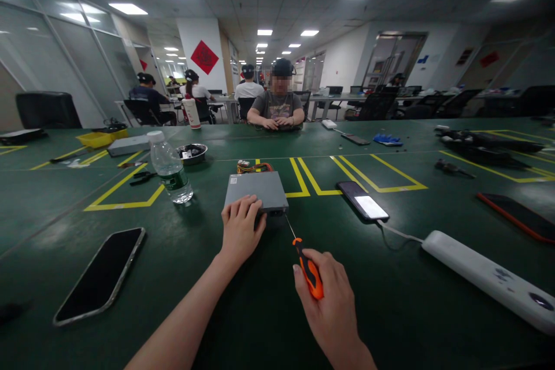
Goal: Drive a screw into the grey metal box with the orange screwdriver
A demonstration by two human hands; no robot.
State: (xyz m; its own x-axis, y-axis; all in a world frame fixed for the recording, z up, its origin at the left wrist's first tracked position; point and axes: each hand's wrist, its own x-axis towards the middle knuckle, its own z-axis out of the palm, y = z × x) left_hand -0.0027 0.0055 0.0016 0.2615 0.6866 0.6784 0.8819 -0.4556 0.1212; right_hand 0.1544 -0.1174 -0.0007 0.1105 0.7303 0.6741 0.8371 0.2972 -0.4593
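A grey metal computer power supply (264,185) lies flat on the green table, its bundle of coloured cables (255,166) behind it. My left hand (243,225) grips its near left corner, fingers over the top and thumb against the front side. In my right hand (327,295) is a screwdriver (310,272) with an orange and black handle. Its thin shaft points up and away, the tip at the box's near right corner. Whether the tip sits in a screw is too small to tell.
Left of the box stand a water bottle (170,170) and a metal bowl (192,153). A phone (102,274) lies front left. To the right are a lit phone (363,201), its cable and a white power strip (489,277). A person (278,104) sits across the table.
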